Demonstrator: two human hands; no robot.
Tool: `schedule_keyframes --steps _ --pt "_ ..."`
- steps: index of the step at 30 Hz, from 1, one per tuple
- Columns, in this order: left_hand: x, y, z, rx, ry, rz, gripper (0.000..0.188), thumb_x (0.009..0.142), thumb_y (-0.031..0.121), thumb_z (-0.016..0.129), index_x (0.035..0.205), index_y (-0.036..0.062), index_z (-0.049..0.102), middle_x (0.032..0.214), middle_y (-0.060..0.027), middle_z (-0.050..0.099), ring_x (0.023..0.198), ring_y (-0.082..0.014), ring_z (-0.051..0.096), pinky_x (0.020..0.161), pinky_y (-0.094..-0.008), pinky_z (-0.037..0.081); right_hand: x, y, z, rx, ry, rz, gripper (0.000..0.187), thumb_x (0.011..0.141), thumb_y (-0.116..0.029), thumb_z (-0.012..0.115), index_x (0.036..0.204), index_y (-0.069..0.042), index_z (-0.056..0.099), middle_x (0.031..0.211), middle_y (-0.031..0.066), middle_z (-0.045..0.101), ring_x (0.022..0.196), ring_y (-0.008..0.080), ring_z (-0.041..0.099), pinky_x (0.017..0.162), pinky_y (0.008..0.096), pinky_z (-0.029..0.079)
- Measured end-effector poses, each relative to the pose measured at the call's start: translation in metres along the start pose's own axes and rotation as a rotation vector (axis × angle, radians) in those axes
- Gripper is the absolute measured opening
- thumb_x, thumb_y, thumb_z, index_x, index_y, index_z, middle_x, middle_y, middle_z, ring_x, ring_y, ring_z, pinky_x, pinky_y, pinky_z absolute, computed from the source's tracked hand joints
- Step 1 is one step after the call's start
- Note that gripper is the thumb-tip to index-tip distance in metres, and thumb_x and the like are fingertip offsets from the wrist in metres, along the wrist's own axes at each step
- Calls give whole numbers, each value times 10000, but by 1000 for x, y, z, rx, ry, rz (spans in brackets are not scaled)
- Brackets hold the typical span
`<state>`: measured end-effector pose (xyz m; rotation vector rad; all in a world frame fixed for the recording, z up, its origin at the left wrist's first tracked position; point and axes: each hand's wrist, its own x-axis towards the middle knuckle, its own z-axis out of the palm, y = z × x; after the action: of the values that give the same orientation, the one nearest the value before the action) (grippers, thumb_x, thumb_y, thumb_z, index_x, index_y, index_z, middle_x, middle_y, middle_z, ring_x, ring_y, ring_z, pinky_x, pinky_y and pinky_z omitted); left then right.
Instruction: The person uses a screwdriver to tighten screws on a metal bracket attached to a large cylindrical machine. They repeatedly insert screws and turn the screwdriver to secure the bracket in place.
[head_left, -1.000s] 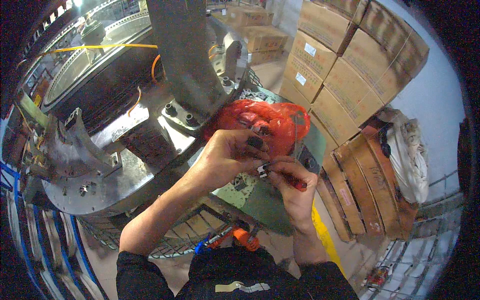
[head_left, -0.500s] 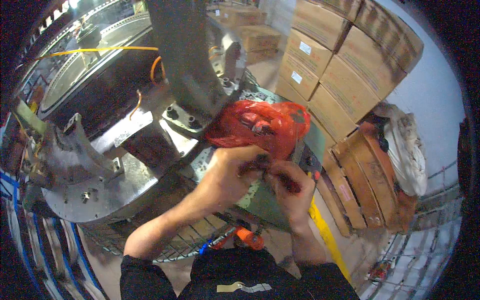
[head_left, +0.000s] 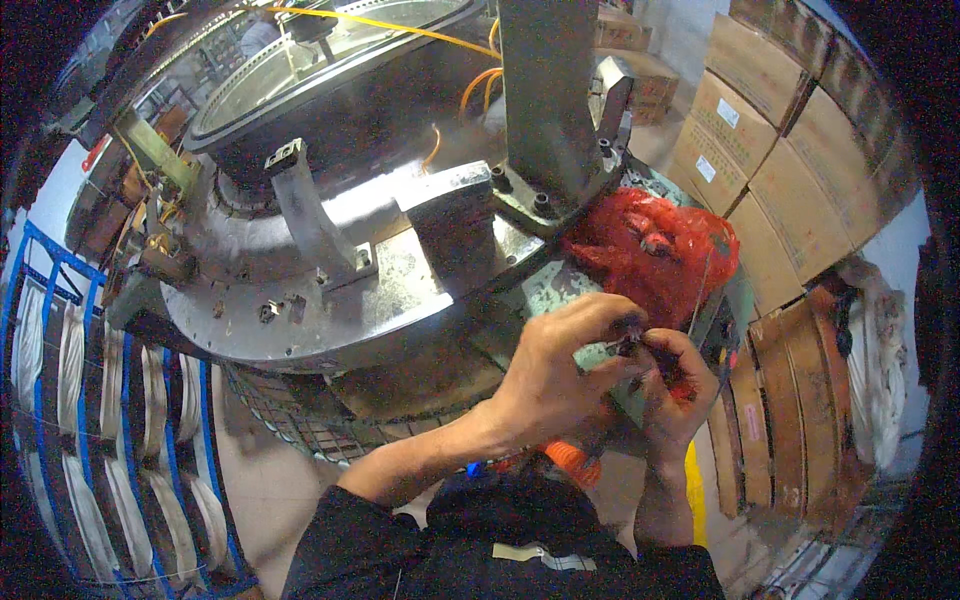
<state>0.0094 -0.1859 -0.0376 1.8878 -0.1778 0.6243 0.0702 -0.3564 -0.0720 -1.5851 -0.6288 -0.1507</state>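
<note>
My left hand [head_left: 562,352] and my right hand [head_left: 682,388] meet in front of me, fingertips pinched together. Between them shows a small dark piece [head_left: 629,344], too small and shaded to name. Thumb and forefinger of the left hand curl round it, while the right hand's bent fingers press against its other side. Just beyond the hands, a red plastic bag [head_left: 655,255] lies open on a worn green surface [head_left: 560,290]. Some small reddish and dark items show inside the bag, their kind unclear.
To the left stands a large round metal machine [head_left: 390,325] with brackets, bolts and a thick grey column [head_left: 550,100]. Cardboard boxes [head_left: 800,190] are stacked at the right. A blue rack [head_left: 215,450] holds pale rolls at the lower left. An orange object [head_left: 573,460] sits below my hands.
My view has swung left, so the machine, bag and hands appear farther right, with more of the blue rack showing. The hands stay together, the left hand's fingers slightly more opened out around the small piece.
</note>
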Motion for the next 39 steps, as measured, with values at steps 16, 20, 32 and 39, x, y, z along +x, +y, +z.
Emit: schedule_keyframes --steps 16,20,32,39 --pt "-58 -27 -75 -445 234 -497 188 814 2 853 964 10 740 903 -35 751 835 -94 678 765 -282 568 -22 -30 77 27 -139 -2 154 945 70 631 1060 9 713 932 90 715 874 148 674 810 271 536" --pt "-40 -38 -99 -11 614 -98 153 825 -58 827 946 10 761 847 -13 727 806 -76 655 738 -254 544 -24 -29 81 56 -211 -36 387 980 53 599 1356 -38 600 925 87 718 832 127 663 797 272 541" --pt "-5 -74 -113 181 793 93 242 772 -107 830 958 -1 718 896 -32 700 832 -102 653 725 -252 564 -40 -28 87 -9 -333 -27 596 989 29 622 1547 -43 428 948 92 753 778 118 673 756 269 552" --pt "-8 -67 -116 93 784 15 225 800 -90 834 961 7 711 908 -29 715 850 -94 669 780 -254 558 -34 -29 93 -46 -359 -57 501 972 41 649 1457 -40 552 925 96 751 768 123 677 729 267 551"
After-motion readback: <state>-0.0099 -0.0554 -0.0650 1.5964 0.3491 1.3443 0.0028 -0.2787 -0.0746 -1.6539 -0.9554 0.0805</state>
